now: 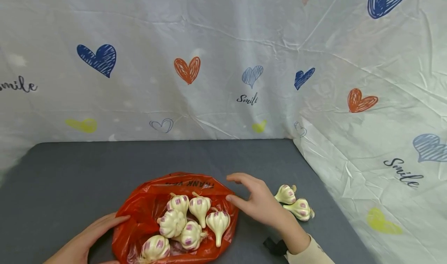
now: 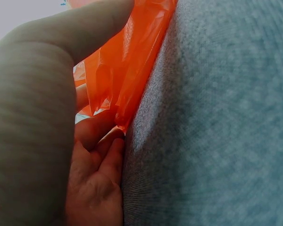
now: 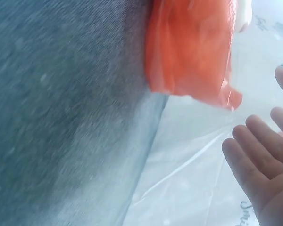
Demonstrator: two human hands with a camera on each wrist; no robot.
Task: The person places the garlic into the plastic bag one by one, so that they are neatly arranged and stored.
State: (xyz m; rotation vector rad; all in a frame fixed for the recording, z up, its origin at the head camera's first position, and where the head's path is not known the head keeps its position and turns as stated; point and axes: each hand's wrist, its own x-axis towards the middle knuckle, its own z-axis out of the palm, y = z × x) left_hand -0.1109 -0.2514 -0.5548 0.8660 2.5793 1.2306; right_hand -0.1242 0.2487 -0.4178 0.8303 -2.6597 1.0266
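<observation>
A red plastic bag [image 1: 139, 206] with dark lettering on its far side sits with its mouth spread wide. Inside lie several garlic bulbs [image 1: 172, 223], whitish with purple patches. My left hand [image 1: 92, 233] rests against the bag's left side, one finger over the rim; in the left wrist view its fingers [image 2: 96, 129] touch the red plastic at table level. Just off the bag's right rim is my right hand [image 1: 260, 200], thumb and fingers apart, holding nothing. The right wrist view shows its fingers [image 3: 259, 146] spread beside the bag [image 3: 191, 52].
Two more garlic bulbs [image 1: 302, 209] lie on the dark grey table [image 1: 87, 171], to the right beyond my right hand. A black item [image 1: 275, 246] is at my right wrist. White sheeting [image 1: 216, 31] printed with hearts hangs behind the table and along its right side.
</observation>
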